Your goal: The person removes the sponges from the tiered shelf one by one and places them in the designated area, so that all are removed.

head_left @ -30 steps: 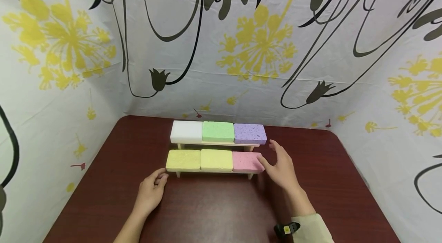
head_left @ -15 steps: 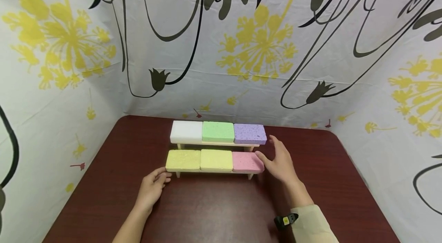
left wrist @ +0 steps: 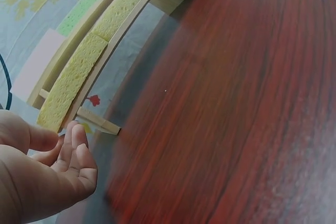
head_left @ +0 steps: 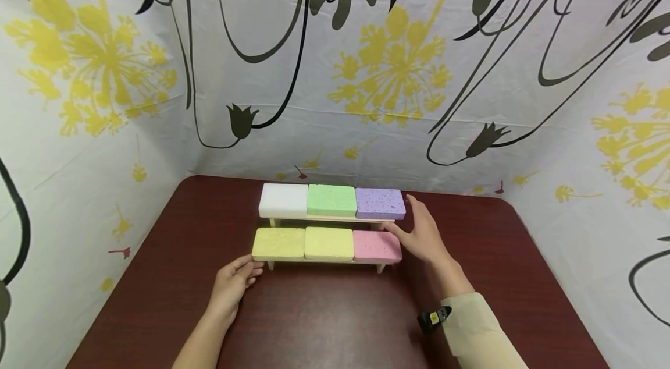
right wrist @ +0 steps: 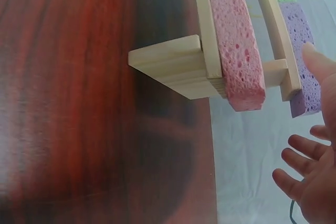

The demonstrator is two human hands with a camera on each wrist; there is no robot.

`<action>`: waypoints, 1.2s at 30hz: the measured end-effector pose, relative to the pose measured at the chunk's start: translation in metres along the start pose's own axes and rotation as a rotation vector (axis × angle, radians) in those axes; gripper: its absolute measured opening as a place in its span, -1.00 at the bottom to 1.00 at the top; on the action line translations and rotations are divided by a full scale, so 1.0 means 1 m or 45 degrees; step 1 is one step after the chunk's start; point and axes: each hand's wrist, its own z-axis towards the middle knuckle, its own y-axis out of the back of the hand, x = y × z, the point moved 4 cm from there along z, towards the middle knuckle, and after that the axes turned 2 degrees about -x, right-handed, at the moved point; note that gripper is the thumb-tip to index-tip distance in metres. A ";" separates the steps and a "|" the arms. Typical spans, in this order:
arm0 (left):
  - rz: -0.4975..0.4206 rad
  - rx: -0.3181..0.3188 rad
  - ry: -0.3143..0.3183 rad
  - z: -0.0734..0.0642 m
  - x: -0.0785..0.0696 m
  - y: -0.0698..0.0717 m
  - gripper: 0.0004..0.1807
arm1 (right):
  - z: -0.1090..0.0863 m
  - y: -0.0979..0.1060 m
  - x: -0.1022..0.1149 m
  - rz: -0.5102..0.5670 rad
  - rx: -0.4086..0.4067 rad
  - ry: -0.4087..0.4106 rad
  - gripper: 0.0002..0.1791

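Two low wooden stands hold rectangular sponges in rows. On the front stand [right wrist: 173, 66] lie a darker yellow sponge [head_left: 278, 243], a lighter yellow sponge [head_left: 328, 242] and a pink sponge [head_left: 377, 245]. The rear stand [head_left: 319, 219] carries a smooth white block [head_left: 284, 199], a green sponge [head_left: 331, 199] and a purple sponge [head_left: 380, 202]. My left hand [head_left: 234, 283], fingers loosely bent, is at the front stand's left end; contact is unclear. With thumb and fingers spread, my right hand [head_left: 423, 235] stands beside the purple sponge's right end, its thumb reaching toward the gap between the rows.
Both stands are on a dark red-brown wooden table [head_left: 324, 322], near its back edge. Patterned white cloth [head_left: 392, 142] hangs behind and along both sides. A black strap [head_left: 434, 319] with a yellow mark is on the right wrist.
My right hand has moved back from the pink sponge toward the purple one. The left fingers have loosened slightly at the stand's end. Sponges and stands have stayed in place.
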 end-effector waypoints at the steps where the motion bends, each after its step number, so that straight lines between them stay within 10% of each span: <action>1: -0.019 0.002 0.007 0.000 0.000 0.000 -0.56 | 0.002 0.000 0.000 0.001 0.013 0.000 0.06; 36: -0.242 -0.009 0.054 0.003 0.004 -0.011 -0.47 | 0.027 0.011 -0.005 -0.011 0.051 0.199 -0.06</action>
